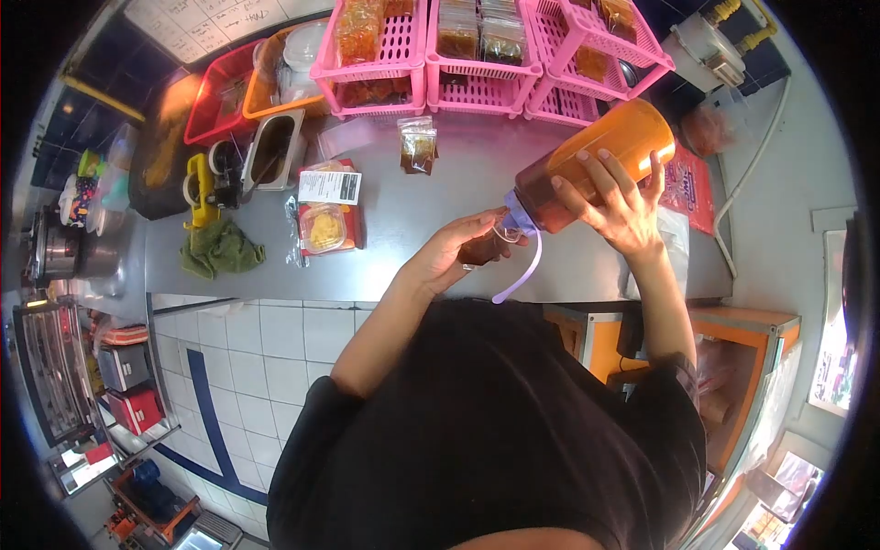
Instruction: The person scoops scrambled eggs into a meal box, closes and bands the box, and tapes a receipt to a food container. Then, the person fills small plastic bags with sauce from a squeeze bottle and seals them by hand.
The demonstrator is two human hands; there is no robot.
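Note:
My right hand is wrapped round a large orange squeeze bottle, tilted with its purple cap pointing down and left. Dark brown sauce shows in the lower part of the bottle. A purple strap dangles from the cap. In my left hand is a small clear plastic bag with brown sauce in it, held at the bottle's spout. Filled sauce sachets lie on the steel counter beyond my hands.
Pink baskets with several sachets line the back. At left stand a metal container, a boxed tub of yellow food, a green cloth and a yellow-handled tool. A red-and-white package lies at right.

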